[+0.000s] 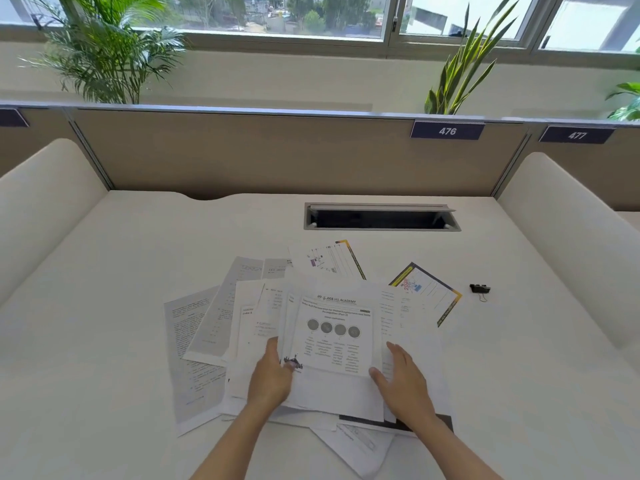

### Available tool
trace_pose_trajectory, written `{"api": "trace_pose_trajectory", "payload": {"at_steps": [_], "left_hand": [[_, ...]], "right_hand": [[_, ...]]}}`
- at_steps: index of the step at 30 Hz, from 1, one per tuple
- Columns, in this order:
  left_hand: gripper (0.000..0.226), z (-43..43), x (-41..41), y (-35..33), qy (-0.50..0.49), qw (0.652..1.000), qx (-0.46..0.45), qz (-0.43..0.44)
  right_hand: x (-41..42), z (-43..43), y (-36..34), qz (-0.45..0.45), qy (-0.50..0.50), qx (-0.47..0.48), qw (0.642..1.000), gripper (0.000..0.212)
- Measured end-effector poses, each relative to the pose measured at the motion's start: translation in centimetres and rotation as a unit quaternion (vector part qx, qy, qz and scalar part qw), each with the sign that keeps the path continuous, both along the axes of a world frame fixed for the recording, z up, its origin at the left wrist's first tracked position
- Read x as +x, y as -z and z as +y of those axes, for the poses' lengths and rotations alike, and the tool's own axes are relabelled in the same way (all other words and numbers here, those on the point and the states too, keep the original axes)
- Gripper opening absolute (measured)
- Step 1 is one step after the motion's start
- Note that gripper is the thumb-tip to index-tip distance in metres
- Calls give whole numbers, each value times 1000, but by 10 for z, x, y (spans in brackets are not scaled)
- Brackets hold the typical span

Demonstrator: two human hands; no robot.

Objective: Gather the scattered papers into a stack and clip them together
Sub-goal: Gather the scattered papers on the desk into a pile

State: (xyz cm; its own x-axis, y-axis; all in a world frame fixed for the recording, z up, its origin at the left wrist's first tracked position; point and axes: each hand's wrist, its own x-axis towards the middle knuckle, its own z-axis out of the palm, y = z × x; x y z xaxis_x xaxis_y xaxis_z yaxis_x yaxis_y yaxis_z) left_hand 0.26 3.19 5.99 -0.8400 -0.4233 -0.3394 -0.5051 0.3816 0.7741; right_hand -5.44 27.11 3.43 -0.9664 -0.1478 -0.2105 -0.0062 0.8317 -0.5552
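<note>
Gathering step, not yet stacked. Papers [311, 327] lie fanned and overlapping at lower centre of the frame on the white desk [121, 271]; sheets splay toward the left, two colour-bordered ones poke out toward upper right of the pile.

Left hand [272, 372] rests on the left edge of the top sheets, fingers spread flat, gripping nothing that I can make out. Right hand [401, 375] lies open and flat on the right side of the same sheets. Hands sit apart, one either side of the printed top page.

Binder clip [479, 289] sits alone on the desk at right of the pile, well apart from both hands, untouched.

Next move, as I judge it: draw the outlying sheets inward, square the edges, then reach right for the clip.
</note>
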Motion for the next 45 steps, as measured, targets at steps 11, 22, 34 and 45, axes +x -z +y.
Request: {"api": "trace_pose_trajectory", "payload": {"at_steps": [11, 22, 34, 45], "left_hand": [[80, 1, -6, 11, 40, 981, -181, -65], [121, -30, 10, 12, -104, 961, -183, -178], [74, -41, 15, 13, -90, 992, -58, -68], [49, -43, 16, 8, -125, 991, 47, 31]], "right_hand": [[19, 1, -1, -10, -27, 112, 993, 79], [30, 2, 14, -30, -36, 150, 988, 129], [28, -4, 9, -29, -70, 151, 986, 99], [29, -37, 11, -17, -156, 101, 982, 101]]}}
